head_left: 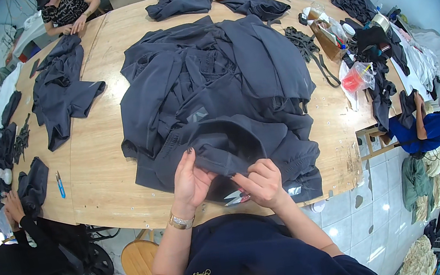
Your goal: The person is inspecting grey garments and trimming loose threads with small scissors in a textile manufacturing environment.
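Note:
A dark grey garment (pixel 284 145) with a gathered elastic waistband lies at the near edge of the table. My left hand (pixel 189 181) holds the band of it, thumb on top and the other fingers partly hidden under the cloth. Opposite, my right hand (pixel 262 183) pinches the same band with its fingertips. Tucked in the palm of that hand is a pair of small thread snips (pixel 233 197), blades pointing left. Right behind the held band spreads a heap of dark grey garments (pixel 189 85), loosely stacked.
Blue-handled snips (pixel 60 185) lie on the wooden table (pixel 100 172) at left. A plastic cup of red drink (pixel 356 78) stands at right. Co-workers handle dark cloth at the far side (pixel 180 2), left and right. A round stool (pixel 140 260) is below the near edge.

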Available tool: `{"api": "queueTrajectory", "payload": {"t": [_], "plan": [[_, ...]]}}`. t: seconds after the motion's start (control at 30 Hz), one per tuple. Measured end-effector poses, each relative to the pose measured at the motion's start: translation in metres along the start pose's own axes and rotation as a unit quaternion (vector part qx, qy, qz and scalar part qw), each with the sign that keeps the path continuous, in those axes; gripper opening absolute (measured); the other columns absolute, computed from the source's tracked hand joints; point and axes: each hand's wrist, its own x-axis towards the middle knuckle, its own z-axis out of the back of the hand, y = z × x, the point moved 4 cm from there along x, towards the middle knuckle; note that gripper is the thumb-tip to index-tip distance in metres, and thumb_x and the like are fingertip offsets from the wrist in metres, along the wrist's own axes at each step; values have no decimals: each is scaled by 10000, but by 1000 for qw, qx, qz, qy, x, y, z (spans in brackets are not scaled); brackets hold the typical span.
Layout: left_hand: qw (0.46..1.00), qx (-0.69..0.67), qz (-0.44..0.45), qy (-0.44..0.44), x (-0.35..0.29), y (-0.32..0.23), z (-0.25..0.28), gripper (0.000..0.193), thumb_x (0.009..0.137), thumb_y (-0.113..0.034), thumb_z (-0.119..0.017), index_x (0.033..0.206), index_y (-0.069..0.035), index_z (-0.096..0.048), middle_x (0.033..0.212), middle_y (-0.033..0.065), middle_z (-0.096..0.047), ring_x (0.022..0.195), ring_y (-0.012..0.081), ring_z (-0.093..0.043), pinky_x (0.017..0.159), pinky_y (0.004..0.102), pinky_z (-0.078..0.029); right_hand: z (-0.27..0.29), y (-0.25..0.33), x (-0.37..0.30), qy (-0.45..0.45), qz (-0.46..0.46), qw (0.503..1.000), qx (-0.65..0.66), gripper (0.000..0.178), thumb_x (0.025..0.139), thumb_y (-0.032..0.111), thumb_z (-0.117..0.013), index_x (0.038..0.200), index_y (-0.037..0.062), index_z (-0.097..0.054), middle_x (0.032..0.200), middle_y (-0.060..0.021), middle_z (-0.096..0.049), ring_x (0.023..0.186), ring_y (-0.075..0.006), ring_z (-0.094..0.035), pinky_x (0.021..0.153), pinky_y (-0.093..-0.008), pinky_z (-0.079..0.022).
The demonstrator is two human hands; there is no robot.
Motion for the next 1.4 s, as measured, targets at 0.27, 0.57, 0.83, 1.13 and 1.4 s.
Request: {"api": "queueTrajectory", "payload": {"t": [0.27, 0.57, 0.83, 1.13, 1.4], "plan": [[950, 303, 77, 17, -5, 12, 1, 135, 898, -190, -602, 931, -62, -574, 818, 9, -622, 682, 56, -593, 462, 156, -413, -3, -2, 4, -21, -12, 1000, -15, 299, 577, 121, -613, 867, 59, -659, 618, 11, -474, 673, -164, -535, 658, -303, -438], [997, 79, -6, 4, -1, 14, 3, 146, 923, -95, -523, 1064, -58, -520, 963, 60, -623, 835, 130, -627, 643, 232, -546, -11, 0, -10, -31, -83, 991, 99, 215, 665, 70, -668, 879, 55, -652, 676, -16, -547, 651, -184, -553, 611, -284, -457], [999, 15, -31, 35, -6, 13, -10, 163, 932, -78, -498, 1095, -67, -498, 1039, 93, -610, 989, 233, -615, 890, 405, -515, -21, -20, -24, -143, -477, 773, 393, 88, 866, 14, -598, 940, -27, -619, 844, -34, -651, 739, -42, -577, 663, -184, -460], [988, 119, -96, 36, -7, 18, -11, 157, 914, -40, -521, 1070, -33, -504, 1029, 88, -610, 970, 207, -615, 883, 402, -524, -21, -25, 3, -46, -346, 911, 219, 101, 852, 17, -605, 951, 6, -621, 813, -30, -621, 711, -65, -565, 610, -207, -448], [994, 82, -63, 19, -7, 17, -10, 136, 918, -35, -513, 1054, -33, -506, 986, 68, -614, 927, 193, -626, 861, 405, -533, -15, -31, -1, -161, -459, 806, 338, 96, 897, 73, -578, 961, 8, -550, 777, 28, -536, 652, -21, -457, 579, -161, -366]]}}
